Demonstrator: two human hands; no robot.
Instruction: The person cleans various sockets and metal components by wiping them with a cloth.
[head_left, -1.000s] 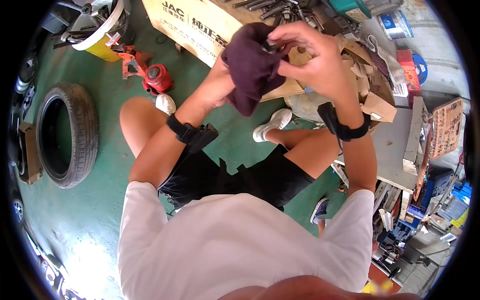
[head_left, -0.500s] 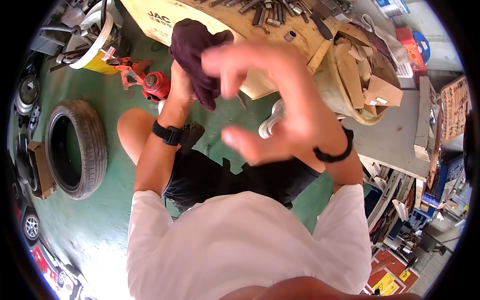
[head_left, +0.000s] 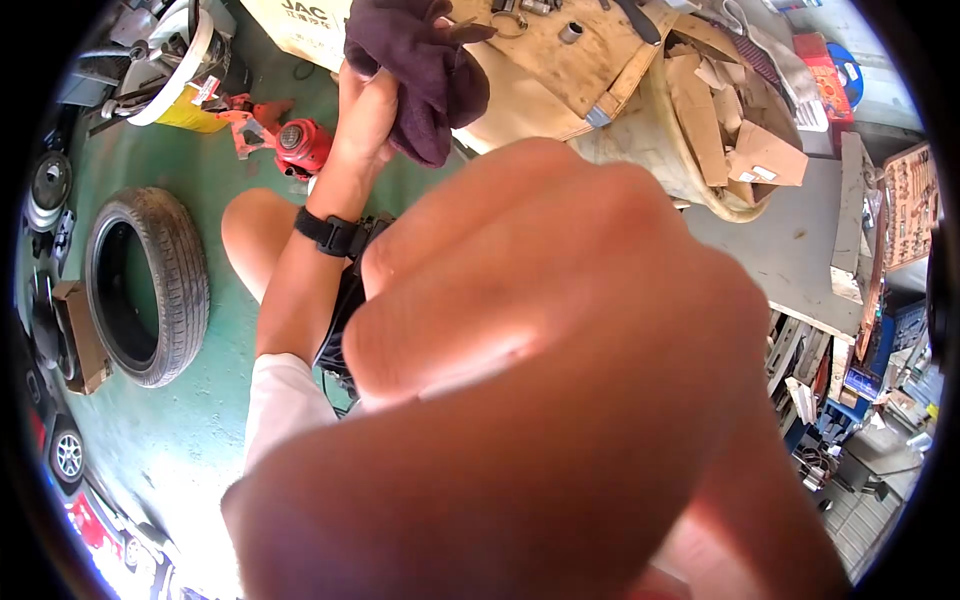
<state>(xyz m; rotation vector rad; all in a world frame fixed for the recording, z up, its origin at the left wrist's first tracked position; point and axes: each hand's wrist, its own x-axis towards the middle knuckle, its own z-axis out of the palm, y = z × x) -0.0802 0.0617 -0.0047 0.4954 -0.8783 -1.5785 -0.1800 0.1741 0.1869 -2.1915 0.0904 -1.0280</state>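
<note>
A dark maroon cloth (head_left: 425,85) hangs bunched in my left hand (head_left: 368,112), whose fingers are closed round it at the front of the workbench. A small brownish tip (head_left: 465,31), too unclear to name, shows beside the top of the cloth. Very near the camera, my right hand (head_left: 560,300) fills the middle of the view. Its fingers are curled in and the back of the hand faces me. I see nothing held in it, though the palm is hidden. It covers most of my lap and shirt.
A wooden-topped bench (head_left: 545,65) with sockets and a black-handled tool stands ahead. Right of it is a bin (head_left: 690,190) of cardboard scraps. On the left are a tyre (head_left: 185,290), a red jack (head_left: 302,148) and a bucket (head_left: 190,110) of metal parts.
My right hand has come from beside the cloth up close to the camera, its spread fingers now curled. My left hand still holds the cloth, slightly higher in view.
</note>
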